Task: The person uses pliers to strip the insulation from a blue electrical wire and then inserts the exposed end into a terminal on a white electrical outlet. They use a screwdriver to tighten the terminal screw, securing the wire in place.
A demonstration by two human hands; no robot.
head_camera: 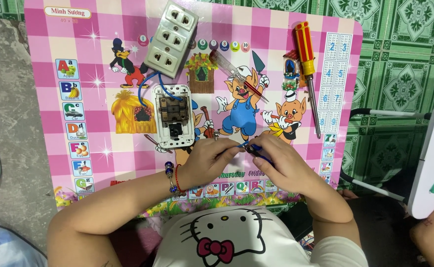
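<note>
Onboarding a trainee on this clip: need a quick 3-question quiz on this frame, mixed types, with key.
1. True or false: the red-and-yellow screwdriver is in the right hand.
2. Where do the blue wires run? A) from the socket strip to the opened switch unit; B) off the table to the floor; C) around the left hand.
3. Fill in: the clear-handled tester screwdriver lies ___ of the socket strip in the image.

Key: 1 false, it lies on the table; 2 A; 3 right.
</note>
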